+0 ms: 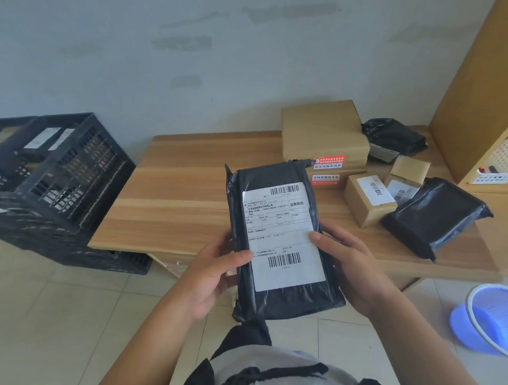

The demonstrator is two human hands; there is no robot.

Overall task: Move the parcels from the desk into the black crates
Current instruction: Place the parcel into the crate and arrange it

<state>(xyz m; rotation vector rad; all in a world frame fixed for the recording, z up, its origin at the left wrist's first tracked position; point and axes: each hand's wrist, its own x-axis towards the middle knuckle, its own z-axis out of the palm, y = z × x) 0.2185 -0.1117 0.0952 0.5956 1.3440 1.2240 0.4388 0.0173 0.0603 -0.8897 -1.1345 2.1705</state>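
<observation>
I hold a black plastic mailer parcel (279, 240) with a white shipping label facing up, lifted in front of the wooden desk (182, 194). My left hand (213, 275) grips its left edge, thumb on the label. My right hand (352, 265) grips the right edge, thumb on the label too. Black crates (50, 181) stand stacked on the floor left of the desk, with labelled parcels inside the top one. On the desk lie a large cardboard box (323, 131), two small boxes (367, 201) (406, 174), a black mailer (434, 216) and a black bag (394, 138).
A wooden cabinet (482, 86) stands at the right with a white basket (504, 164) on its shelf. A blue basin with a strainer (487, 322) sits on the tiled floor at the lower right. A wall runs behind the desk.
</observation>
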